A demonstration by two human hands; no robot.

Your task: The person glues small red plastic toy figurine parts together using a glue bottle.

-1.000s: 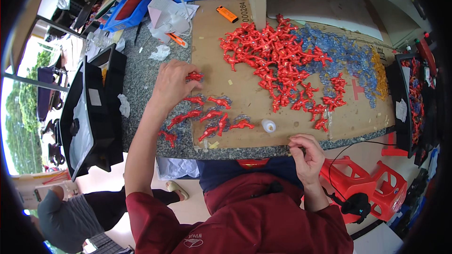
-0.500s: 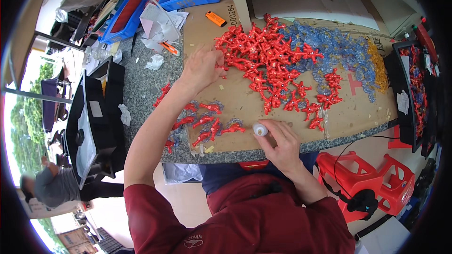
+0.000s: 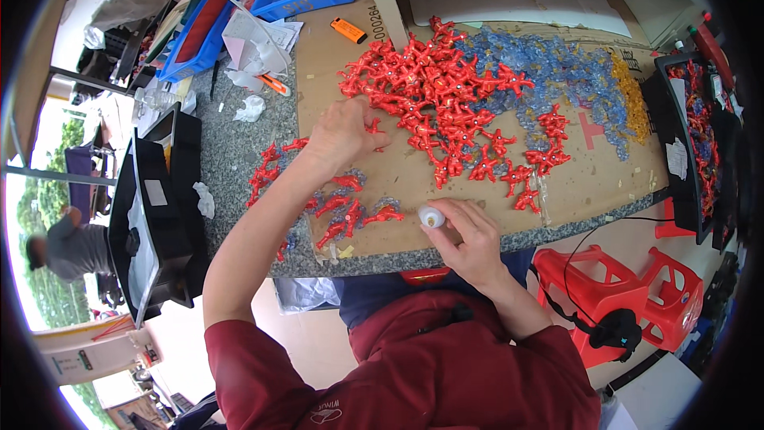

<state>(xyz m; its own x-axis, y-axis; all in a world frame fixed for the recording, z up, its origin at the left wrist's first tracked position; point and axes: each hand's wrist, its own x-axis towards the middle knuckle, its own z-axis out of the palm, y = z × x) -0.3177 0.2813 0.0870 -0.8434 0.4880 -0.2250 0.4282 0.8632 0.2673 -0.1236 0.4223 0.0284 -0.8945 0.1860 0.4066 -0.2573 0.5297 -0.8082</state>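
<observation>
My left hand [image 3: 342, 134] is closed on a small red plastic figure [image 3: 377, 135] beside the near left edge of a big pile of red figures [image 3: 434, 87]. The hand hides part of the held figure. In my right hand [image 3: 471, 237] is a small white bottle [image 3: 430, 217], its tip pointing up, near the table's front edge. Between my left forearm and the bottle lie several red figures with clear bluish pieces [image 3: 350, 215]. More red figures [image 3: 264, 171] lie to the left of that forearm.
Bluish transparent pieces [image 3: 549, 72] and yellow ones [image 3: 629, 95] are heaped behind and right of the pile on cardboard [image 3: 382, 243]. An orange box cutter [image 3: 273, 84], an orange lighter-like item [image 3: 348, 30] and blue trays [image 3: 314, 1] are at the back left. Red stools [image 3: 593, 287] stand at right.
My left hand has drawn slightly toward me from the pile's edge, with a red figure in its fingers. My right hand keeps the bottle in nearly the same place. The whole view has shifted slightly.
</observation>
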